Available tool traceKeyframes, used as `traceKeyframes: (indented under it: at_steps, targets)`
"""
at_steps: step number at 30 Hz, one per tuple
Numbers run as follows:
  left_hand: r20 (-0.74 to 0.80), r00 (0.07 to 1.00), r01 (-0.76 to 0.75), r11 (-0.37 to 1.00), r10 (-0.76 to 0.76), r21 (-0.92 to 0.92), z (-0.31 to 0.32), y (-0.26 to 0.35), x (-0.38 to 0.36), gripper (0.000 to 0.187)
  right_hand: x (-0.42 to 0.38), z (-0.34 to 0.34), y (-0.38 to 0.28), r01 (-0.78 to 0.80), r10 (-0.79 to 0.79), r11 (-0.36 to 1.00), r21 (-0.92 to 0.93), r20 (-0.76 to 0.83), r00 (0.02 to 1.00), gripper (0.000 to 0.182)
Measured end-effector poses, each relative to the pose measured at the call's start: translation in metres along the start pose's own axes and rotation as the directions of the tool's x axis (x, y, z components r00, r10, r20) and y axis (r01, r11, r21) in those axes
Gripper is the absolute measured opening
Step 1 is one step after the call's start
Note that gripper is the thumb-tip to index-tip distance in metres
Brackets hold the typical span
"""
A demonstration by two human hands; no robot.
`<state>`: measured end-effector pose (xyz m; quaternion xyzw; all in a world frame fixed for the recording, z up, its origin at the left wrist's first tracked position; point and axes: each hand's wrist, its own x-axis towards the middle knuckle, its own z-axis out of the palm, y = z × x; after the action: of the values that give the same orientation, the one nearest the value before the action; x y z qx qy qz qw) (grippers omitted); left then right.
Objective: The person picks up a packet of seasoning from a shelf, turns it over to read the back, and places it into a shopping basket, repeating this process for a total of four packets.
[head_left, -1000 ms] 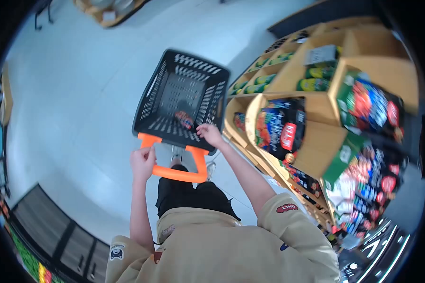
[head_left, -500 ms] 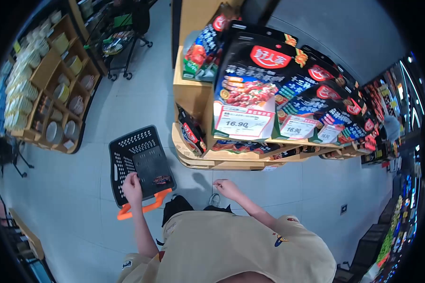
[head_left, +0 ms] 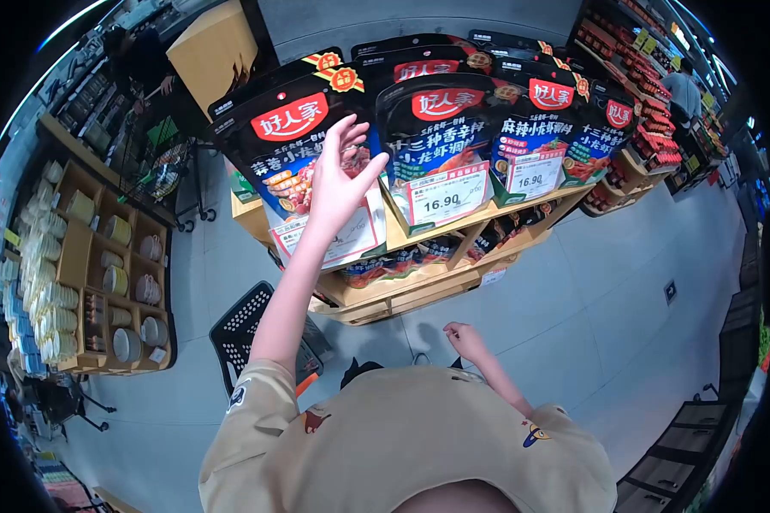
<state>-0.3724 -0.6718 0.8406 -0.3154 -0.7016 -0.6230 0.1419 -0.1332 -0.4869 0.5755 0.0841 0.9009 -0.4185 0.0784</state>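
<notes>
Before black pouches, left hand spread; right hand curled, closure unclear; price cards across fronts; forearm overlapping basket.

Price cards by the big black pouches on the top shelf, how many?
3: the left price card, partly covered by the left forearm; the middle price card, showing 16.90; and the right price card, also showing 16.90. Another could be hidden behind that forearm.
</notes>
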Motion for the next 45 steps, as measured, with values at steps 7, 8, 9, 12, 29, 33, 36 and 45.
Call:
traceKeyframes:
  at_steps: [7, 8, 9, 12, 29, 33, 36, 45]
  targets:
    - [0.258, 0.908, 0.364, 0.925, -0.329, -0.104, 0.031, -0.007, 0.027, 0.027, -0.004, -0.020, 0.012, -0.051, 0.047, 0.996, -0.078, -0.057, 0.997, 0.018]
    - [0.227, 0.928, 0.318, 0.946, -0.297, -0.063, 0.033, -0.010, 0.027, 0.026, -0.004, -0.020, 0.012, -0.051, 0.047, 0.996, -0.075, -0.061, 0.997, 0.018]
    - [0.194, 0.945, 0.271, 0.962, -0.262, -0.019, 0.035, -0.019, 0.028, 0.026, -0.004, -0.019, 0.012, -0.030, 0.025, 0.996, -0.087, -0.060, 0.998, 0.018]
    - [0.051, 0.979, 0.199, 0.980, -0.198, -0.021, 0.046, -0.039, 0.032, 0.025, 0.002, -0.011, 0.012, 0.016, -0.019, 0.993, -0.113, -0.027, 0.999, 0.018]
    - [-0.114, 0.993, -0.008, 0.983, -0.014, -0.183, 0.003, 0.106, -0.025, 0.019, -0.002, -0.023, -0.069, 0.099, -0.097, 0.863, 0.495, -0.029, 0.995, 0.027]
    - [-0.028, 0.906, 0.340, 0.766, -0.422, -0.545, 0.025, 0.088, -0.072, 0.016, -0.012, -0.049, -0.108, 0.408, -0.085, 0.614, 0.675, -0.458, 0.885, 0.035]
    - [0.140, 0.860, 0.485, 0.701, -0.491, -0.522, 0.025, 0.063, -0.107, 0.015, -0.010, -0.056, -0.117, 0.353, -0.129, 0.198, 0.915, -0.332, 0.934, 0.036]
    - [0.369, 0.656, 0.664, 0.270, -0.658, -0.697, 0.009, 0.040, -0.162, 0.035, -0.043, -0.037, -0.115, -0.163, -0.475, -0.410, 0.897, -0.058, 0.878, 0.040]
